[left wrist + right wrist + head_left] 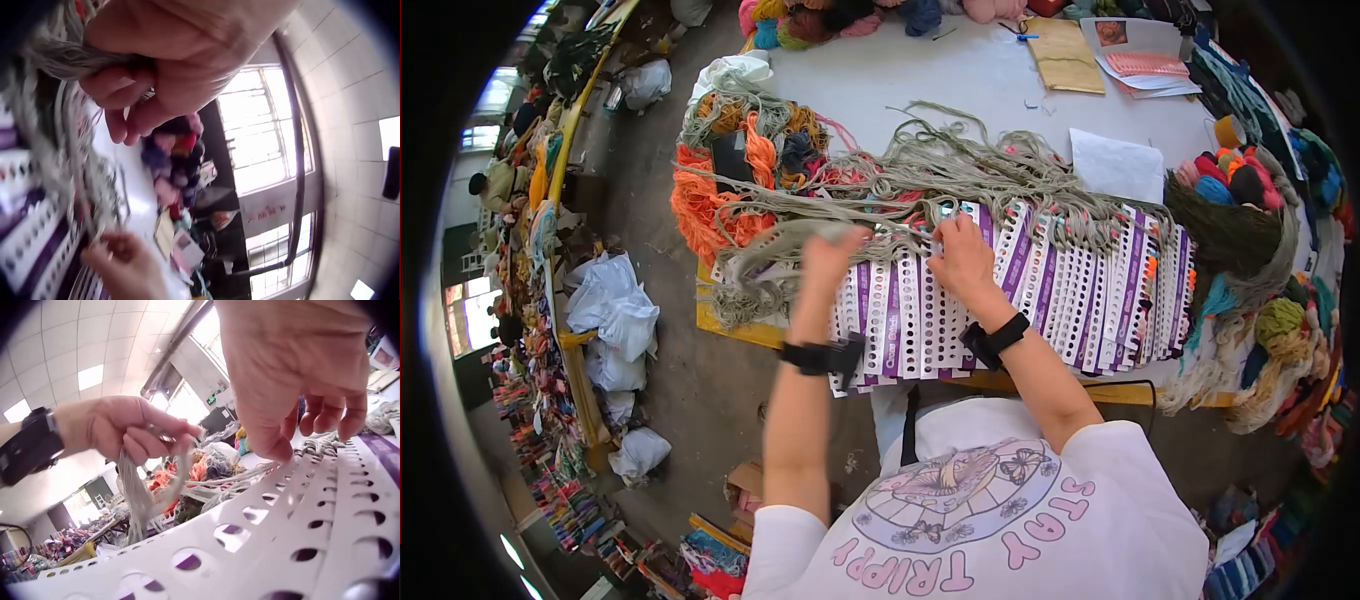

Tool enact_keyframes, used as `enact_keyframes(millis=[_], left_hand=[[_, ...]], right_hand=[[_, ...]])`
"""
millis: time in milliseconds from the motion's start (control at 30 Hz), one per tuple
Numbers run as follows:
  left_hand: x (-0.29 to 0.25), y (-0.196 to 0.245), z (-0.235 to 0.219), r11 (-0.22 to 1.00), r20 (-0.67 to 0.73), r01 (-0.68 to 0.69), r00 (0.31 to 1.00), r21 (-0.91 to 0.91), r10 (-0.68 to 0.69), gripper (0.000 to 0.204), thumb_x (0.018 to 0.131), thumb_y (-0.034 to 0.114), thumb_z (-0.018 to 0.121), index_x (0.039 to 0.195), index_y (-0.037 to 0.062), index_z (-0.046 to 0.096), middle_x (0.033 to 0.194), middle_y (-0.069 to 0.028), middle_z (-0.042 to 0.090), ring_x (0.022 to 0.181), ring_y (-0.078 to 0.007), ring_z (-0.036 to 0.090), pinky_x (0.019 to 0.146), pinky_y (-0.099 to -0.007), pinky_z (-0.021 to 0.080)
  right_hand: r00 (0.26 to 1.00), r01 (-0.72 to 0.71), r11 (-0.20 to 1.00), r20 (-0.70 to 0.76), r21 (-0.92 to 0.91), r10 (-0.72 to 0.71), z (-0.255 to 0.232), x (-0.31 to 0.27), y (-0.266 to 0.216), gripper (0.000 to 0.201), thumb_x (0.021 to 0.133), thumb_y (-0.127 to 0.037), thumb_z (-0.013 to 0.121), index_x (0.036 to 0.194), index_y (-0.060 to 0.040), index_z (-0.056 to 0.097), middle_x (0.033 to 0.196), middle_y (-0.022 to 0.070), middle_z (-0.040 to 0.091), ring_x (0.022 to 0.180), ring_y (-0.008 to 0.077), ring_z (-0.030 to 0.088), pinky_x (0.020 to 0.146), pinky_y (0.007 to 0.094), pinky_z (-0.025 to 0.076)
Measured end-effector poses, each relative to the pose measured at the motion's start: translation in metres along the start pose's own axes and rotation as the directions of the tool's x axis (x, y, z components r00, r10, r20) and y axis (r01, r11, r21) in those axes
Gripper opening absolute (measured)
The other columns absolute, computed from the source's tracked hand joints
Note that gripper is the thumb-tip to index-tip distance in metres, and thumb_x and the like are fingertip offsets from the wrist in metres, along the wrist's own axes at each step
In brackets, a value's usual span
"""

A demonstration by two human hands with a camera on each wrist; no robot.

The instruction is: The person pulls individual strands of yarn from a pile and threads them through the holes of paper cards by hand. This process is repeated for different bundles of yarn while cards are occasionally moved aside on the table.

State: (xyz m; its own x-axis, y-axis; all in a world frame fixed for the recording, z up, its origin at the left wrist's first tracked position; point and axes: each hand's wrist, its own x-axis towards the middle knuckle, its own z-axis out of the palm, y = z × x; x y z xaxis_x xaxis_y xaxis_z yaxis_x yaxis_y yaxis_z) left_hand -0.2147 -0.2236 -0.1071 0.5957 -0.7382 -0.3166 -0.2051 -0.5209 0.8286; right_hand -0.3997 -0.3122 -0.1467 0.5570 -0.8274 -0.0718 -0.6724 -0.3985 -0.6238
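Several long white cards (908, 320) with rows of punched holes and purple printed bands lie overlapped along the table's near edge. Grey-green yarn (990, 170) is looped through holes near their far ends and trails across the table. My left hand (832, 258), blurred in the head view, grips a bundle of grey yarn (134, 494) that hangs below its fingers in the right wrist view. My right hand (963, 258) pinches a punched card (275, 515) near its far end, thumb at the card's edge and fingers bent; its fingertips are partly hidden.
Orange yarn skeins (695, 205) lie at the table's left end. A white paper (1117, 165) lies beyond the cards, with a tan folder (1067, 55) farther back. Dark olive yarn (1225, 225) and other coloured skeins crowd the right end. White plastic bags (612, 310) stand on the left.
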Motion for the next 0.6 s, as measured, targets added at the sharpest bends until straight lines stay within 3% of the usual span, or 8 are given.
enact_keyframes(millis=[33,100,200,300,367,433,500,600], left_hand=[[-0.009,-0.014,0.034,0.992,0.01,0.102,0.995,-0.078,-0.102,0.018,0.072,0.02,0.064,0.08,0.0037,0.064,0.071,-0.0017,0.061,0.063,-0.0109,0.053,0.06,-0.0235,0.042],[-0.02,-0.018,0.073,0.984,0.01,0.116,0.993,-0.139,-0.115,0.017,0.071,0.018,0.065,0.078,0.0027,0.064,0.068,-0.0016,0.06,0.06,-0.0111,0.053,0.058,-0.0253,0.043],[-0.021,-0.024,0.097,0.986,-0.096,0.062,0.994,0.156,-0.047,0.018,0.069,0.018,0.067,0.077,0.0026,0.064,0.069,-0.0019,0.061,0.057,-0.0102,0.054,0.056,-0.0254,0.044],[-0.02,-0.033,0.108,0.966,-0.159,0.061,0.987,0.252,-0.021,0.022,0.066,0.018,0.068,0.076,-0.0004,0.062,0.069,-0.004,0.062,0.057,-0.0126,0.056,0.051,-0.0266,0.043],[-0.017,-0.039,0.11,0.981,-0.128,0.193,0.973,-0.016,-0.193,0.021,0.068,0.017,0.068,0.076,-0.0006,0.06,0.068,-0.0052,0.061,0.056,-0.0144,0.057,0.046,-0.0259,0.042],[-0.016,-0.03,0.106,0.866,0.042,0.353,0.931,-0.354,-0.363,0.019,0.071,0.016,0.067,0.076,0.0001,0.059,0.066,-0.0056,0.06,0.053,-0.0145,0.056,0.041,-0.0244,0.04],[-0.02,-0.023,0.097,0.535,0.345,0.543,0.834,-0.648,-0.43,0.015,0.074,0.014,0.065,0.077,0.0016,0.058,0.064,-0.0053,0.058,0.05,-0.013,0.055,0.037,-0.0221,0.037],[-0.021,-0.023,0.099,0.335,0.557,0.705,0.703,-0.625,-0.442,0.007,0.079,0.011,0.058,0.079,0.0039,0.056,0.061,-0.0033,0.055,0.043,-0.0092,0.048,0.033,-0.0201,0.032]], right_hand=[[0.999,0.022,1.0,-0.031,-0.009,-0.023,-0.002,0.002,0.001,0.027,0.057,-0.012,0.062,0.082,-0.0102,0.049,0.085,0.007,0.045,0.086,0.0264,0.049,0.067,0.0382,0.044],[1.0,0.004,1.0,0.014,0.003,-0.004,-0.007,0.005,0.003,0.023,0.058,-0.013,0.062,0.079,-0.0098,0.052,0.083,0.0081,0.047,0.083,0.027,0.051,0.067,0.0382,0.045],[0.999,-0.025,1.0,0.047,0.009,0.024,-0.01,0.003,0.005,0.018,0.061,-0.016,0.061,0.077,-0.0092,0.056,0.08,0.0106,0.053,0.079,0.0277,0.054,0.067,0.0384,0.045],[0.986,-0.121,0.987,0.13,0.106,0.107,-0.012,-0.001,0.0,0.018,0.062,-0.017,0.06,0.078,-0.0088,0.057,0.081,0.0116,0.057,0.077,0.0283,0.057,0.067,0.0387,0.045],[0.969,-0.134,0.988,0.221,0.079,0.114,-0.007,-0.006,0.003,0.036,0.061,-0.026,0.063,0.092,-0.0097,0.056,0.079,0.0108,0.059,0.074,0.0276,0.058,0.064,0.0374,0.046],[0.957,-0.153,0.984,0.261,0.091,0.125,-0.016,-0.018,-0.01,0.045,0.061,-0.034,0.064,0.1,-0.0121,0.053,0.069,0.006,0.058,0.067,0.0245,0.059,0.059,0.0355,0.046],[0.966,-0.133,0.988,0.234,0.072,0.113,-0.018,-0.024,-0.013,0.063,0.06,-0.039,0.065,0.112,-0.0097,0.047,0.065,0.0045,0.057,0.063,0.0239,0.059,0.057,0.0344,0.046],[0.984,-0.12,0.988,0.142,0.096,0.105,-0.022,-0.028,-0.014,0.062,0.062,-0.03,0.063,0.116,-0.007,0.044,0.061,0.0039,0.057,0.059,0.0231,0.058,0.056,0.0343,0.046]])
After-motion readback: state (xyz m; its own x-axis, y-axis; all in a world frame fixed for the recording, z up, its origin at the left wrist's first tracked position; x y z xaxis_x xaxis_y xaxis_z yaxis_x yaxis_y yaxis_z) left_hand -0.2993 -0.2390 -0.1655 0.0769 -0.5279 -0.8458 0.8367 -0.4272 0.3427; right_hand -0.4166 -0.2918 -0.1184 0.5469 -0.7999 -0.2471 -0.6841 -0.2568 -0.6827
